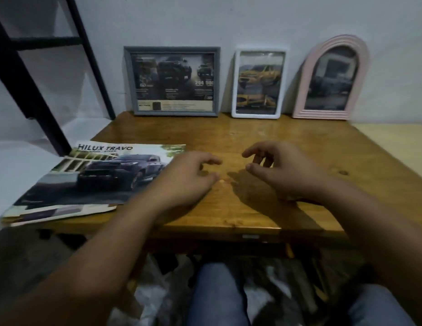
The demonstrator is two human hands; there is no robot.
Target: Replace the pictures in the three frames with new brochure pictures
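Three frames standing against the wall along the top of the picture: grey frame point(172, 81) at upper centre-left with a dark truck page, white frame point(259, 82) just right of it showing a yellow vehicle, pink arched frame point(330, 77) at upper right. Brochure stack point(87, 182) lying at left on the wooden table point(287, 142), cover reading HILUX TRAVO. Left hand point(188, 177) hovering at centre, partly over the brochure's right edge, fingers loosely curled, holding nothing. Right hand point(280, 170) beside it, apart, fingers loosely curled and slightly spread, empty. Blue-jeaned knees point(217, 295) at bottom
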